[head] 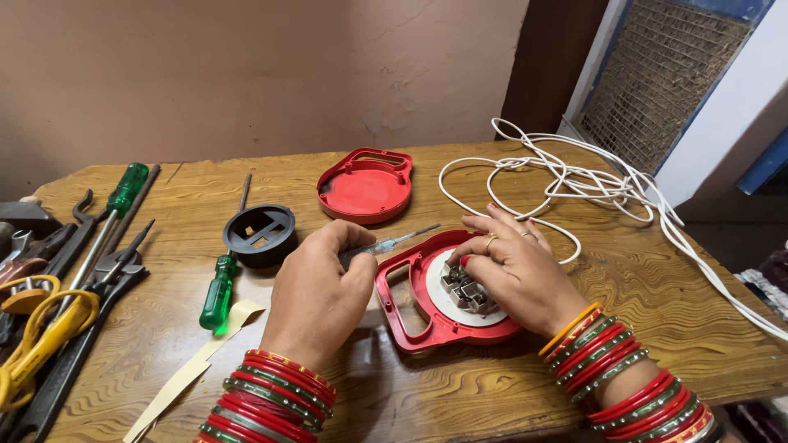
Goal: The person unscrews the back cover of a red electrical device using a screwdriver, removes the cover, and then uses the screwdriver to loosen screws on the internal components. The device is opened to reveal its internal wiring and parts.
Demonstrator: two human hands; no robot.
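Head view: right hand (521,275) rests on red casing (410,316).

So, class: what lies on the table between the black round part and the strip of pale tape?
In the head view, a green-handled screwdriver lies between the black round part and the pale tape strip, its handle end close to the tape.

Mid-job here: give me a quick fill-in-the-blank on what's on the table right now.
1. The left hand holds a small ____ with a clear handle.
2. The right hand rests on the red housing, over its ____ disc.
3. The separate red cover lies ____ the black ring, viewed from the camera.
4. The white cable lies loose on the ____ table.

Missing words: screwdriver; white; right of; wooden
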